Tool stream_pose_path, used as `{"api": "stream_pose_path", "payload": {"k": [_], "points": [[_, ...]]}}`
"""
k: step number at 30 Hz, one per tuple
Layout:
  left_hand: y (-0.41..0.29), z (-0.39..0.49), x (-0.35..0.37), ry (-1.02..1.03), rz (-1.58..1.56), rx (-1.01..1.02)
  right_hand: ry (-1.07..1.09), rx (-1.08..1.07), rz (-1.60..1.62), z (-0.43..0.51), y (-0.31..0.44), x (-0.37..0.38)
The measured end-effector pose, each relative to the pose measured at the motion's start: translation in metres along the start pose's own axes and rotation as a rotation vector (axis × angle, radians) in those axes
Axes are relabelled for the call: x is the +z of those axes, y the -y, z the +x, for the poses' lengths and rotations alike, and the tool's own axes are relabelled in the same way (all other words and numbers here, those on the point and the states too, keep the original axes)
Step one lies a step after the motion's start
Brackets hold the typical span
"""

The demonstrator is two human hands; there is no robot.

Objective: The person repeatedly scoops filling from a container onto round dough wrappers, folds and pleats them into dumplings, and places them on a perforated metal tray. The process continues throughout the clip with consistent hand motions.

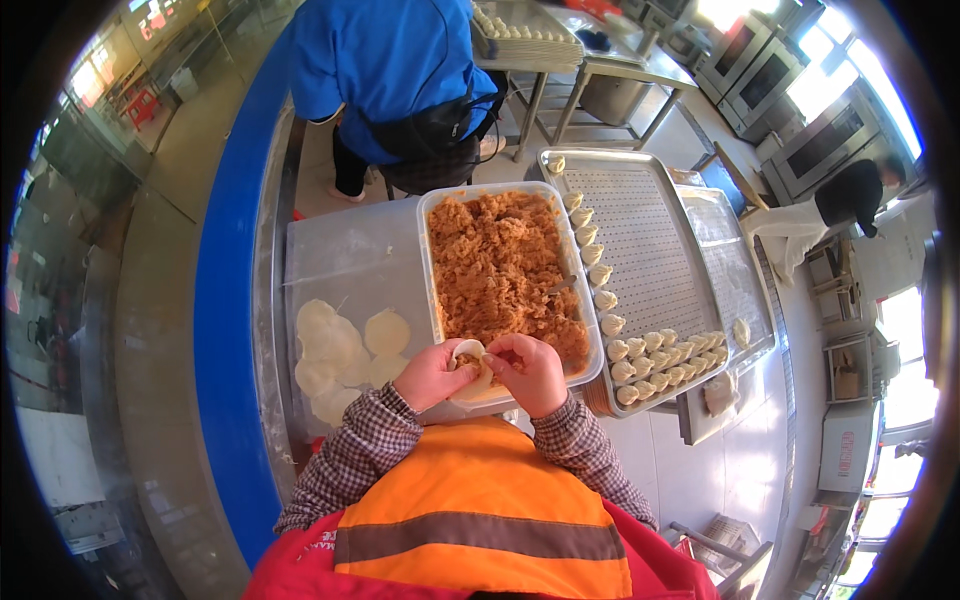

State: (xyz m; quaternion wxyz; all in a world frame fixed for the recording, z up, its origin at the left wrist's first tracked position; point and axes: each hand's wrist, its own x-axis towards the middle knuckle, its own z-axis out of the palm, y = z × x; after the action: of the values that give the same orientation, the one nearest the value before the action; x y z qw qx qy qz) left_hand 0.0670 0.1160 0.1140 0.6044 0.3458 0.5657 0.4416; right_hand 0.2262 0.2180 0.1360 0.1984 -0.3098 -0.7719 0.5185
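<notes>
My left hand (433, 376) holds a round dough wrapper (474, 382) with some filling in it. My right hand (534, 373) pinches the wrapper's edge from the other side. Both hands are over the near rim of a plastic tub (592, 330) of orange-brown filling (495, 262), where a metal utensil's handle (561, 285) sticks out. To the left, thin round wrappers (330, 345) lie partly overlapping on the work surface. On the right, pleated dumplings (645, 365) stand in rows at the near end of a perforated metal tray (637, 240), and more line its left side.
Ahead, a person in a blue top (390, 67) sits by a metal table (532, 56) holding trays of dumplings. A second perforated tray (727, 255) with a dumpling lies to the right. Another person (840, 199) bends at the far right. A blue edge (232, 300) runs along the left.
</notes>
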Motion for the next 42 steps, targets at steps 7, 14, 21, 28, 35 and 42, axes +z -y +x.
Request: {"api": "stream_pose_path", "payload": {"k": [7,14,21,28,35,42], "points": [[0.014,0.005,-0.008,0.074,-0.014,0.237,-0.028,-0.091,-0.200,-0.005,0.000,0.006],[-0.001,-0.005,-0.004,0.085,-0.322,0.004,-0.105,-0.026,0.138,-0.012,0.000,0.006],[-0.010,-0.001,0.010,0.133,-0.037,-0.096,-0.015,-0.199,-0.091,-0.015,-0.005,-0.014],[-0.019,-0.001,0.030,0.060,-0.453,-0.075,-0.030,-0.382,-0.199,-0.016,-0.016,-0.034],[-0.007,0.006,0.056,-0.072,-0.410,-0.004,-0.054,0.030,0.231,-0.022,-0.012,-0.036],[-0.015,0.002,0.045,0.019,-0.056,-0.082,-0.012,-0.208,-0.009,-0.022,-0.015,-0.040]]}}
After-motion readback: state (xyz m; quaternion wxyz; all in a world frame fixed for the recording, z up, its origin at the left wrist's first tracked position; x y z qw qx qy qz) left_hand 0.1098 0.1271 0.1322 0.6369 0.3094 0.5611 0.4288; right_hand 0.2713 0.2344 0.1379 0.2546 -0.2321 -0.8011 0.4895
